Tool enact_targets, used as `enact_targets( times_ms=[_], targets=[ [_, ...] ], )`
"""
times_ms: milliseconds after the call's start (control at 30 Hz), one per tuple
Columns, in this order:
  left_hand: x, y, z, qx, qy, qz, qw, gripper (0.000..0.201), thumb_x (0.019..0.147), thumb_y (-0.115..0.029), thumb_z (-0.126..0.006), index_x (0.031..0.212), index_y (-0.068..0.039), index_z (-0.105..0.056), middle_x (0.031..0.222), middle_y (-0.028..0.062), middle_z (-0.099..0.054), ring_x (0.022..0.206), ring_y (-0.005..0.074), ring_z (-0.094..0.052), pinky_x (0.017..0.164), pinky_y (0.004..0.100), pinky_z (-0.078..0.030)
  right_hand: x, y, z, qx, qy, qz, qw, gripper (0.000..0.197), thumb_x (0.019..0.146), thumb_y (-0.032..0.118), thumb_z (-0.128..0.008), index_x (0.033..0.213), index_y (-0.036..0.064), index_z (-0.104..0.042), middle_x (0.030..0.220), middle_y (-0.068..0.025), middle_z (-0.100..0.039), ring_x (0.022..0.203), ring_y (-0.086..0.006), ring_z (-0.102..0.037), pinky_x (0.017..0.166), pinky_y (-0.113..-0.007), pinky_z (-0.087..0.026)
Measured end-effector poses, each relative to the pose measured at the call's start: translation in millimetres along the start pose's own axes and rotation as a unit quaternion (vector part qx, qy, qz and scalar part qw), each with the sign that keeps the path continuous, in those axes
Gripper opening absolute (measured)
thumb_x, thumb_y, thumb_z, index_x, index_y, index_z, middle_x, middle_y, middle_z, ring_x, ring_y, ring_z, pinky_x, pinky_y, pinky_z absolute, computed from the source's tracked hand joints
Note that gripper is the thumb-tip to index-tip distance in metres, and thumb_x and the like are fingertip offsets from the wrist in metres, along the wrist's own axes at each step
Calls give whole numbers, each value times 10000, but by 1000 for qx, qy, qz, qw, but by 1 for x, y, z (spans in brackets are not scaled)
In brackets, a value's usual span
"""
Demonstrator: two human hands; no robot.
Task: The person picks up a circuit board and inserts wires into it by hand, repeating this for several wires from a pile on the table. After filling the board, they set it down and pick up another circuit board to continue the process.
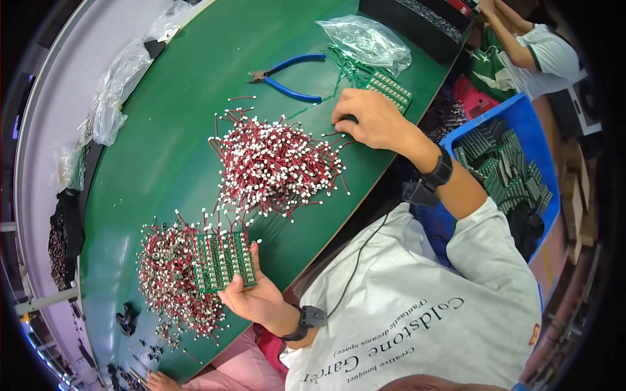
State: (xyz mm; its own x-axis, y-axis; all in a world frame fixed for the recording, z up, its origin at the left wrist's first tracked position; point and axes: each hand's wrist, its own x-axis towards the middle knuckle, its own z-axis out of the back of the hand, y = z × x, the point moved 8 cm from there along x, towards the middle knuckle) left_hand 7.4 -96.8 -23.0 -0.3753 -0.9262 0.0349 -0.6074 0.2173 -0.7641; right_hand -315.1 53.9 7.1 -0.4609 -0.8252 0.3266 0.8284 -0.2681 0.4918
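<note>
My left hand (257, 298) grips a green circuit board panel (223, 262) by its near and right edges, thumb on top. The panel carries rows of small pale parts, and red wires with white connectors stick up along its far edge. Just beyond lies a large heap of red wires with white connectors (277, 163). My right hand (375, 120) is at that heap's right side, fingers pinched on a short red wire (334, 134); its far end is hidden by the fingers. Left of the panel, partly behind it, spreads a second heap of wired pieces (169, 280).
Blue-handled cutting pliers (290, 77) lie on the green table (176, 111). Further right are a stack of circuit panels (389, 90), green strips and a clear plastic bag (368, 42). A blue bin (544, 163) of panels stands at right. Another person (538, 58) sits beyond it.
</note>
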Motion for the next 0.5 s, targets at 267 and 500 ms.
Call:
enact_targets(
  times_ms=[267,500],
  targets=[
    [4,12,-39,-13,-1,34,999,661,757,41,-480,1400,56,-326,1290,257,-504,1122,378,-587,947,569,-511,30,21,34,252,-133,-75,956,65,914,23,-597,976,7,-598,832,-29,-601,714,-80,-544,667,-207,-444],
    [-3,2,-42,0,-27,24,999,682,761,69,-458,1424,24,-303,1354,219,-462,1224,364,-521,1048,575,-421,-4,179,-6,405,36,135,904,148,789,-41,-696,935,-28,-679,773,-120,-677,653,-198,-660,560,-282,-502]
  ],
)
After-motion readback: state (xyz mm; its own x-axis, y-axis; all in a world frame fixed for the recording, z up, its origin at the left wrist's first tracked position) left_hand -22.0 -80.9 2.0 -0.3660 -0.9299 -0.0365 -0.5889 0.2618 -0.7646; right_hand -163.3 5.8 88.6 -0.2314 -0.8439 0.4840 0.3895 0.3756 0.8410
